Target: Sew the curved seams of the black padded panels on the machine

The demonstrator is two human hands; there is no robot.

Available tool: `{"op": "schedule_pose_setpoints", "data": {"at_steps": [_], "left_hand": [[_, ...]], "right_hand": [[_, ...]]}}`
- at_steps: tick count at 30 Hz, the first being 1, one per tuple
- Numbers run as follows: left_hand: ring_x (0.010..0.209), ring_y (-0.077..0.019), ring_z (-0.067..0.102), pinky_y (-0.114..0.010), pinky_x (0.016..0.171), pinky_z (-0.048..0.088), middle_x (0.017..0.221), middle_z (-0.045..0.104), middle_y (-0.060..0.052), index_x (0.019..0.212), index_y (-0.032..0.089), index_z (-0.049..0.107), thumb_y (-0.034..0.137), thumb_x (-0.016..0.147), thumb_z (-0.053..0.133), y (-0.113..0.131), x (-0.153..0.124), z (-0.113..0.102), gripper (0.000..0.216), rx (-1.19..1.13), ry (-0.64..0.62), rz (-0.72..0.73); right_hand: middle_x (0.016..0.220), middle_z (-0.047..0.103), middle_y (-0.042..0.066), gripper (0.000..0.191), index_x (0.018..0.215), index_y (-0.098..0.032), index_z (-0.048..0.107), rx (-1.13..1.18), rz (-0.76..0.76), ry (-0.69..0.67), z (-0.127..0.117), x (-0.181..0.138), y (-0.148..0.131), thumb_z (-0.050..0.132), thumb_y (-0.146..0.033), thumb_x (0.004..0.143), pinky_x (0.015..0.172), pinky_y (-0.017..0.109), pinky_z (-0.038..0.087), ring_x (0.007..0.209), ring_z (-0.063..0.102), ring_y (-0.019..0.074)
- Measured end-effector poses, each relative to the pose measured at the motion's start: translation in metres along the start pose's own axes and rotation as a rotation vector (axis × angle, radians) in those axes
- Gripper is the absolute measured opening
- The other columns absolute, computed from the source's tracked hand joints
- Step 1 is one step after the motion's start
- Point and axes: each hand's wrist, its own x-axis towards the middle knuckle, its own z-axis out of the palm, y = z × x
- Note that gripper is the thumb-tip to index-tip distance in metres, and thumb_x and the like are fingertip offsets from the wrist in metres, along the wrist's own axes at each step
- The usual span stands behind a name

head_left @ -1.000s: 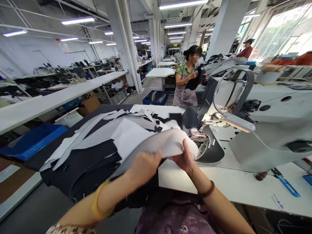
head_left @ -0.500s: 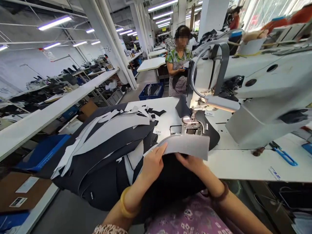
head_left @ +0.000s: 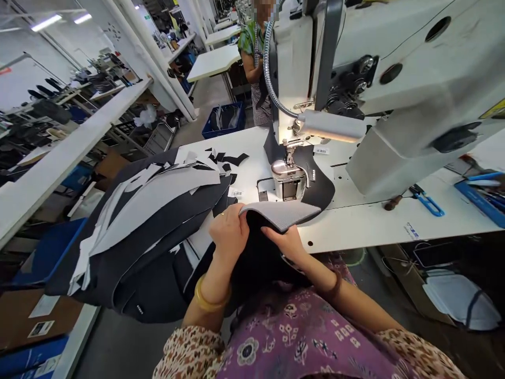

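My left hand (head_left: 230,231) is closed on the upper left edge of a fabric panel (head_left: 282,212), grey on one face and black on the other. My right hand (head_left: 287,243) pinches the same panel's lower edge, thumb towards the left; its other fingers are partly hidden under the cloth. The panel bends up between my hands, and its black part hangs towards my lap. Just beyond it stands the sewing machine's metal bed (head_left: 290,179), below the lit needle area. A dark fabric piece (head_left: 321,181) with a small label lies around that bed.
A heap of black and grey cut pieces (head_left: 153,210) covers the table's left side, with scraps behind it. Blue thread snips (head_left: 430,202) and a blue tray (head_left: 483,195) lie at right. The lamp (head_left: 333,125) overhangs the needle. A co-worker (head_left: 254,68) stands behind the machine.
The view has tilted down and closer. The grey panel, flatter before, is now bent up between my hands. My left hand has closed more tightly over its edge.
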Motion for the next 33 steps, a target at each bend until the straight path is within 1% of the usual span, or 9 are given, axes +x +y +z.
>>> {"op": "schedule_pose_setpoints", "data": {"at_steps": [6, 9, 12, 15, 18, 23, 26, 29, 33], "left_hand": [[0.039, -0.0119, 0.036, -0.026, 0.046, 0.022, 0.043, 0.046, 0.0, 0.064, 0.018, 0.057, 0.039, 0.096, 0.028, -0.016, 0.02, 0.013, 0.049, -0.009, 0.153, 0.1], [0.041, -0.0122, 0.034, -0.026, 0.047, 0.019, 0.044, 0.042, 0.0, 0.064, 0.017, 0.058, 0.046, 0.095, 0.026, -0.018, 0.027, 0.017, 0.052, -0.03, 0.103, 0.018], [0.042, -0.0118, 0.032, -0.025, 0.048, 0.018, 0.044, 0.037, 0.001, 0.064, 0.017, 0.058, 0.052, 0.093, 0.025, -0.018, 0.027, 0.024, 0.056, -0.055, 0.007, -0.089], [0.044, -0.0111, 0.034, -0.024, 0.049, 0.02, 0.045, 0.036, 0.001, 0.064, 0.017, 0.057, 0.053, 0.091, 0.027, -0.02, 0.029, 0.032, 0.054, -0.124, -0.067, -0.133], [0.044, -0.0095, 0.031, -0.023, 0.05, 0.021, 0.045, 0.034, 0.003, 0.06, 0.017, 0.052, 0.053, 0.09, 0.03, -0.028, 0.038, 0.045, 0.052, -0.235, -0.103, -0.197], [0.048, -0.0073, 0.024, -0.024, 0.052, 0.022, 0.045, 0.025, 0.006, 0.049, 0.018, 0.031, 0.045, 0.085, 0.048, -0.029, 0.045, 0.084, 0.048, -0.561, -0.354, -0.342], [0.049, -0.0075, 0.022, -0.024, 0.052, 0.022, 0.045, 0.022, 0.007, 0.048, 0.019, 0.024, 0.035, 0.085, 0.05, -0.013, 0.034, 0.106, 0.049, -0.719, -0.466, -0.536], [0.049, -0.0076, 0.023, -0.025, 0.052, 0.022, 0.044, 0.022, 0.007, 0.047, 0.02, 0.023, 0.031, 0.086, 0.048, 0.001, 0.026, 0.121, 0.047, -0.794, -0.449, -0.604], [0.049, -0.0075, 0.025, -0.024, 0.05, 0.023, 0.044, 0.024, 0.007, 0.048, 0.02, 0.024, 0.031, 0.085, 0.048, 0.004, 0.025, 0.129, 0.046, -0.89, -0.396, -0.611]], "right_hand": [[0.075, 0.056, 0.007, 0.026, 0.062, -0.02, 0.049, -0.33, -0.298, 0.129, -0.014, 0.018, 0.001, 0.058, -0.044, 0.064, 0.088, 0.044, 0.041, 0.081, 0.052, 0.0225], [0.074, 0.055, 0.004, 0.031, 0.067, -0.019, 0.048, -0.189, -0.117, -0.076, -0.011, 0.016, 0.002, 0.059, -0.047, 0.064, 0.072, 0.035, 0.045, 0.07, 0.05, 0.0174], [0.069, 0.052, 0.001, 0.029, 0.075, -0.018, 0.049, -0.154, 0.015, -0.033, -0.012, 0.022, 0.002, 0.056, -0.042, 0.06, 0.062, 0.029, 0.043, 0.064, 0.046, 0.0147], [0.071, 0.051, 0.002, 0.021, 0.07, -0.018, 0.047, -0.211, -0.108, 0.091, -0.019, 0.039, -0.002, 0.051, -0.035, 0.058, 0.069, 0.031, 0.043, 0.068, 0.046, 0.0149], [0.069, 0.047, 0.002, 0.012, 0.059, -0.018, 0.041, -0.158, -0.196, 0.011, -0.027, 0.048, -0.012, 0.045, -0.028, 0.054, 0.068, 0.029, 0.042, 0.068, 0.045, 0.0135], [0.058, 0.047, -0.002, 0.025, 0.067, -0.015, 0.05, 0.097, 0.357, -0.425, -0.054, 0.053, -0.042, 0.048, -0.021, 0.043, 0.046, 0.021, 0.03, 0.052, 0.041, 0.0102], [0.054, 0.05, -0.004, 0.041, 0.079, -0.016, 0.055, 0.114, 0.432, -0.269, -0.072, 0.068, -0.057, 0.046, -0.018, 0.039, 0.041, 0.019, 0.027, 0.047, 0.041, 0.0101], [0.047, 0.046, -0.005, 0.034, 0.072, -0.016, 0.055, 0.06, 0.474, -0.159, -0.078, 0.082, -0.063, 0.048, -0.02, 0.039, 0.039, 0.02, 0.026, 0.042, 0.038, 0.0094], [0.058, 0.057, -0.002, 0.035, 0.077, -0.017, 0.061, 0.036, 0.54, -0.124, -0.07, 0.083, -0.065, 0.065, -0.036, 0.049, 0.056, 0.028, 0.045, 0.052, 0.052, 0.0146]]}}
